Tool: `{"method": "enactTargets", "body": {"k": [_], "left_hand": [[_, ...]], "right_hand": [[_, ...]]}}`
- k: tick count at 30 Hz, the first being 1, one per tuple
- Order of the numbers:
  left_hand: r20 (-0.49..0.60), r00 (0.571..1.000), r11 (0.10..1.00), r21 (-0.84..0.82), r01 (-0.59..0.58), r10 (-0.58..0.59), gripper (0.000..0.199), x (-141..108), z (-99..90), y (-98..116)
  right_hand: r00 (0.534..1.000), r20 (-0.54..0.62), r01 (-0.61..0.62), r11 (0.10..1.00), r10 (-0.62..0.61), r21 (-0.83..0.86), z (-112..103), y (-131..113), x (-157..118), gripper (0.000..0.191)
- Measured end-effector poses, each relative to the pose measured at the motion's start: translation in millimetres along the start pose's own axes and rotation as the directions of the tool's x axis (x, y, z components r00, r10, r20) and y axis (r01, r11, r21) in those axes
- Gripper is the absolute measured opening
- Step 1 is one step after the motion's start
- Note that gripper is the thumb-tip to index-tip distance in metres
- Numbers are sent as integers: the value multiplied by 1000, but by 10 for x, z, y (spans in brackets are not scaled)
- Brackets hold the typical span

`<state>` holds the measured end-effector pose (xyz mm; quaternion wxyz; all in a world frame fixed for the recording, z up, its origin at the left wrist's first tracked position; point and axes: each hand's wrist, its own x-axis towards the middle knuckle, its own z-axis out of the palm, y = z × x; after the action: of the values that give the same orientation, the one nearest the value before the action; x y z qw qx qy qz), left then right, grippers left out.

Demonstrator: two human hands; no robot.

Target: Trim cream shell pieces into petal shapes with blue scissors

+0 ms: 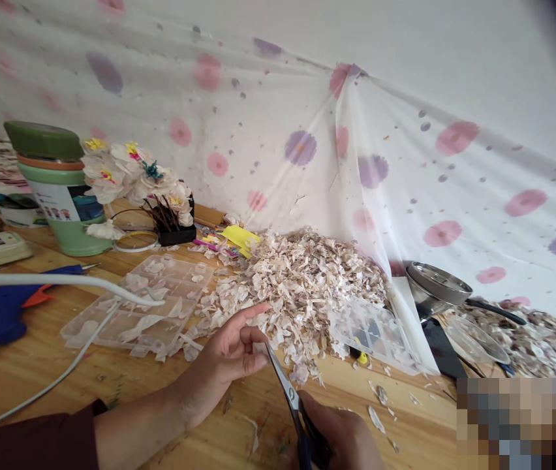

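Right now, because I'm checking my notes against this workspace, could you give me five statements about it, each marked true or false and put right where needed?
1. The right hand holds the scissors. True.
2. The glue gun is at the right edge of the view. False: the blue glue gun lies on the left.
3. The scissors' tip is near the left hand. True.
4. The pan stands left of the heap of pale scraps. False: the pan is right of the heap.
5. The large tub on the left is red. False: the tub is green.
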<state>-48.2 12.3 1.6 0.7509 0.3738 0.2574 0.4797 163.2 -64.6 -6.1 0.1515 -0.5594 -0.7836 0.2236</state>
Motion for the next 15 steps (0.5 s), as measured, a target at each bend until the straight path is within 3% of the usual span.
{"method": "enactTargets", "body": {"k": [5,12,15], "left_hand": [[-6,1000,1000,4,-17,17,69,5,11,17],[-5,1000,998,-53,-23,22,70,8,32,20],[9,1000,996,-84,-21,22,71,4,23,10]], "right_hand": [[999,-36,-15,1000,16,24,-25,-28,0,38],[990,6,-139,953,143,270,-99,-127,29,45],[988,-33,-137,957,150,257,-129,-139,-11,42]]}}
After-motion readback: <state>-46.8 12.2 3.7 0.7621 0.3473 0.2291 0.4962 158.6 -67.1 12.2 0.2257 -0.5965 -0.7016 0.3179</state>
